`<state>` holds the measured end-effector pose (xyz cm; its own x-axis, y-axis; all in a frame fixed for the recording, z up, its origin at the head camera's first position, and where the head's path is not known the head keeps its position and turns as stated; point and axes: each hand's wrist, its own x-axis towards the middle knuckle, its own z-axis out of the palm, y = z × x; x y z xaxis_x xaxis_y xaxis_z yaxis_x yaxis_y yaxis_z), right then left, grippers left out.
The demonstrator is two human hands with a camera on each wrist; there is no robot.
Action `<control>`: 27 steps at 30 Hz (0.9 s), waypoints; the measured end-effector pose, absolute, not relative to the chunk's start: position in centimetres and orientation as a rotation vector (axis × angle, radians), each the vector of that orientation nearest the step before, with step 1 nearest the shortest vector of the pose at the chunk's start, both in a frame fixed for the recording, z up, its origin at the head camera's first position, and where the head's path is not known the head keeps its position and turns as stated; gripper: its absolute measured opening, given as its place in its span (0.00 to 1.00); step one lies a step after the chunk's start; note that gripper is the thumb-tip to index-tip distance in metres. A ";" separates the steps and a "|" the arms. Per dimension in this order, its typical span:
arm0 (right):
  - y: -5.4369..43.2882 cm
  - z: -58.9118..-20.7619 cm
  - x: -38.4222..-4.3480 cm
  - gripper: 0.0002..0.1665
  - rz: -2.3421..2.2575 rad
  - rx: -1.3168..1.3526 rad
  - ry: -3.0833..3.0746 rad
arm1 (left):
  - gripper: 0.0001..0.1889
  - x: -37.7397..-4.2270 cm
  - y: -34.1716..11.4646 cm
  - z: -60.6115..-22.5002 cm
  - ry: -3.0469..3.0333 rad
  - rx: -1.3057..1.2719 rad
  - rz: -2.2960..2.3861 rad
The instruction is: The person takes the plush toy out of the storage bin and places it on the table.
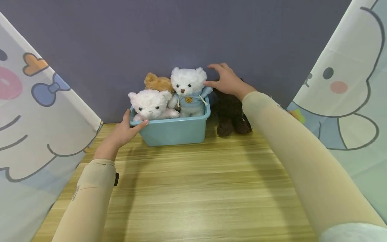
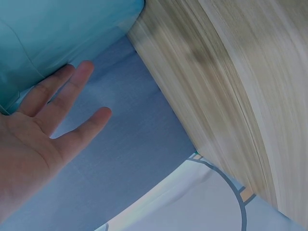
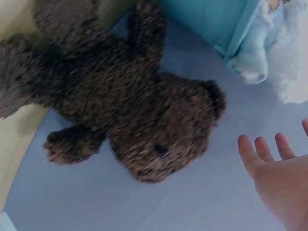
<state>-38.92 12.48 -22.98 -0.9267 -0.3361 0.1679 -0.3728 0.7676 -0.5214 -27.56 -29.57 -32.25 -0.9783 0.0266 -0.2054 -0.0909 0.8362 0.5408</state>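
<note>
A light blue plastic bin (image 1: 178, 131) holds several plush bears. At its front left sits a pale pink bear (image 1: 150, 102), with the head of a tan bear (image 1: 158, 83) behind it. On the right is a white bear (image 1: 188, 80) in a blue hoodie. My left hand (image 1: 122, 131) rests at the bin's left end, thumb over the front rim; the left wrist view shows its fingers (image 2: 67, 98) straight and spread along the outside. My right hand (image 1: 226, 80) is beside the white bear's head, thumb near its cheek, fingers spread and loosely bent.
A dark brown plush bear (image 3: 120, 91) sits just right of the bin, partly behind my right forearm in the head view. The wood-grain table (image 1: 193, 188) runs back to a grey wall (image 1: 121, 43). Cartoon-printed cloths (image 1: 338, 111) hang on both sides.
</note>
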 end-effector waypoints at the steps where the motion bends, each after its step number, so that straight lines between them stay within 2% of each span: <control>1: 12.0 -22.8 -39.1 0.54 0.871 0.590 -2.895 | 0.67 -27.5 -29.6 -32.2 2.814 -0.052 0.842; 16: 6.2 -19.7 -41.1 0.59 0.847 0.682 -2.980 | 0.67 -27.2 -28.9 -32.0 2.819 -0.061 0.833; 27: 4.7 -22.2 -42.2 0.62 0.750 0.643 -3.025 | 0.68 -27.4 -28.4 -32.3 2.825 -0.045 0.834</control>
<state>-42.17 4.67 -22.25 -0.9176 -0.3934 0.0563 -0.3742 0.8075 -0.4559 -27.44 -28.37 -32.32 -0.9805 0.0257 -0.1949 -0.0843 0.8408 0.5347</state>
